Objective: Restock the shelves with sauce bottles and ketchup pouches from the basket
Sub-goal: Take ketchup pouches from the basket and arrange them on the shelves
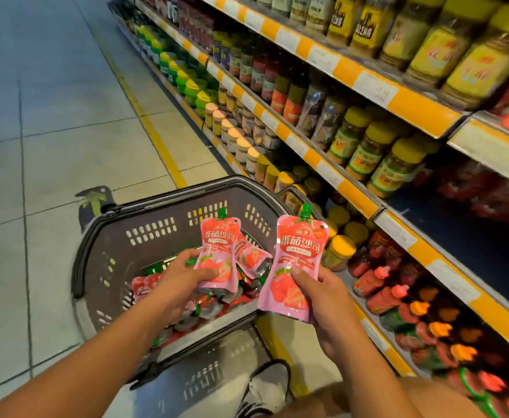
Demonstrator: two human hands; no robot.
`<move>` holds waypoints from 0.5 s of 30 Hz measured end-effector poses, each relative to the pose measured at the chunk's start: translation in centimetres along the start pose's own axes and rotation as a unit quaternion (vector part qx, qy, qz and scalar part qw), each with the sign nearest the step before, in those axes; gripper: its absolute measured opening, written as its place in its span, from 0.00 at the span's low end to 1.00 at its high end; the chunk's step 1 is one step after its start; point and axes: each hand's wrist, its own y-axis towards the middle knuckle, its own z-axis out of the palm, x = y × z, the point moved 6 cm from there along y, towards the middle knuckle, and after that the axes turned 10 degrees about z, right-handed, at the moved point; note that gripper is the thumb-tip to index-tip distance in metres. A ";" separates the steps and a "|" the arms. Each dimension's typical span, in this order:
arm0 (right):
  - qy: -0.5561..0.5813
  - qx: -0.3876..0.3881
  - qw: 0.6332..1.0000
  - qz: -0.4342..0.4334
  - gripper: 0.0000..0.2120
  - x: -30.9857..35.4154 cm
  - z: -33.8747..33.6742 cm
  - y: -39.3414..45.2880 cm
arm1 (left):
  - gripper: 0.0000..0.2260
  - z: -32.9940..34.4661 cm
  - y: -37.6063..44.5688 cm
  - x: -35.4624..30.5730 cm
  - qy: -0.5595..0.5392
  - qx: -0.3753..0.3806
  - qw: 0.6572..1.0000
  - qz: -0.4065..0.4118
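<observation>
A dark plastic basket (pixel 144 224) stands on the floor in front of me, with several pink ketchup pouches (pixel 144 289) lying in its bottom. My left hand (pixel 183 277) grips a pink pouch with a green cap (pixel 218 251) upright over the basket, and a second pouch (pixel 251 256) sticks out behind it. My right hand (pixel 325 300) holds another pink ketchup pouch (pixel 296 263) upright, thumb on its front, just right of the basket and near the lower shelves. Red sauce bottles (pixel 376 277) lie on the low shelf (pixel 446 276) to the right.
Shelving with orange price strips (pixel 352 188) runs along the right, packed with jars and bottles. A dark gap (pixel 464 236) shows on the middle shelf beside red packs. Tiled floor with a yellow line (pixel 156 137) lies to the left. My shoe (pixel 265 387) is below the basket.
</observation>
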 end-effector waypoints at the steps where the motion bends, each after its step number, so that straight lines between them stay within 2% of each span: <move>1: 0.010 -0.006 1.000 -0.005 0.09 0.3 -0.2 -0.6 | 0.21 0.7 -0.8 -1.1 -0.007 0.018 1.000 0.014; 7: 0.091 -0.057 0.994 -0.032 0.09 1.6 -2.8 -4.1 | 0.23 6.7 -6.1 -6.9 -0.047 0.105 0.989 0.088; 12: 0.122 -0.102 0.984 -0.076 0.08 2.5 -7.7 -9.1 | 0.36 12.2 -10.5 -9.3 -0.056 0.190 0.972 0.123; 15: 0.110 -0.138 0.978 -0.114 0.13 2.8 -12.3 -12.9 | 0.45 15.6 -12.8 -9.8 -0.054 0.231 0.963 0.127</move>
